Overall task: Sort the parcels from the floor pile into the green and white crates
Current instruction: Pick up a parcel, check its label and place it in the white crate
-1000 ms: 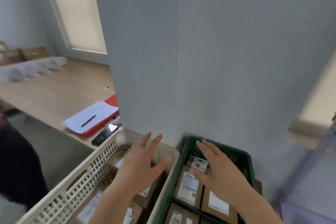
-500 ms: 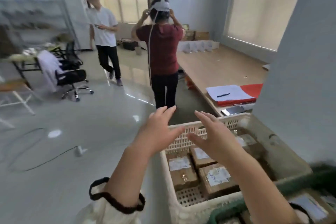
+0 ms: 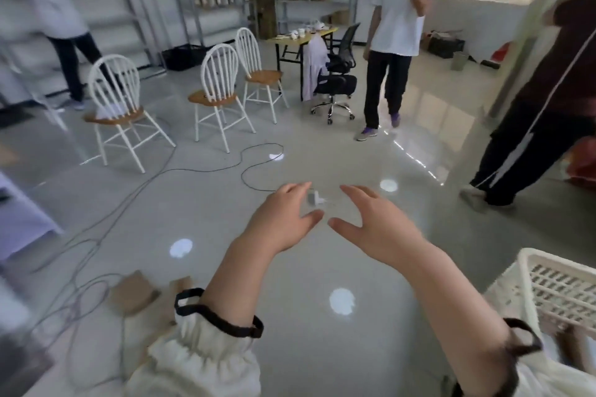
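Both hands empty, left hand and right hand held out side by side over the floor, fingers spread and loose. Blurred brown parcels lie lower left; white crate sits lower right

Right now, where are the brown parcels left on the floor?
In the head view they lie at lower left: the brown parcels sit on the floor among grey cables, just left of the left hand's sleeve.

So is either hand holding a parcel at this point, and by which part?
Nothing is held. The left hand and right hand are both open and empty above the floor.
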Tool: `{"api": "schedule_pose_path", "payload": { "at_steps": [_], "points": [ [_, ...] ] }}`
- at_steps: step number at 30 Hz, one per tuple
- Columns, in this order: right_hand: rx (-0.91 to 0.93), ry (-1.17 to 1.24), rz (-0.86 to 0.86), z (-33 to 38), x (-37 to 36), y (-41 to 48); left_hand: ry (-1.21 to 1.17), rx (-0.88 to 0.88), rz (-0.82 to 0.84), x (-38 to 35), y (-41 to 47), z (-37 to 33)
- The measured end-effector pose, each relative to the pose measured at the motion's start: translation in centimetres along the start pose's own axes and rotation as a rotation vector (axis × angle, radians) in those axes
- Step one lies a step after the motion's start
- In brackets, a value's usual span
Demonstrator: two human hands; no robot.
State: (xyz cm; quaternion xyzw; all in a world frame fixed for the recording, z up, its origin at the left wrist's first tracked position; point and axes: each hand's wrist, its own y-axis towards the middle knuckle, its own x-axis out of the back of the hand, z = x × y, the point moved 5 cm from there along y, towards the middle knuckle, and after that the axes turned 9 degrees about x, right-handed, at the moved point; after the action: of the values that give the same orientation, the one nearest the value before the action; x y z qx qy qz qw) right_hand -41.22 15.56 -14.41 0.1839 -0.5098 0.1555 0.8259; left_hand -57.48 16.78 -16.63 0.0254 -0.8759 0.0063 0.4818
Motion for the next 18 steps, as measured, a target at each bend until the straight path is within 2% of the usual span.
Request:
{"api": "schedule_pose_path", "payload": {
  "at_steps": [5,10,14,18],
  "points": [
    [0.181,0.043,0.203,7.3,-10.4,8.3,-0.012,0.348,-0.071,4.6,-2.7,16.7],
    [0.349,0.047,0.431,12.8,-20.3,14.4,-0.037,0.694,-0.176,7.9,-8.4,29.5],
    [0.414,0.029,0.626,14.2,-28.2,19.0,-0.08,0.928,-0.221,7.4,-12.2,37.3],
    [0.49,-0.015,0.755,14.1,-35.9,23.7,-0.085,1.091,-0.2,3.5,-12.4,43.7]
  ]
}}
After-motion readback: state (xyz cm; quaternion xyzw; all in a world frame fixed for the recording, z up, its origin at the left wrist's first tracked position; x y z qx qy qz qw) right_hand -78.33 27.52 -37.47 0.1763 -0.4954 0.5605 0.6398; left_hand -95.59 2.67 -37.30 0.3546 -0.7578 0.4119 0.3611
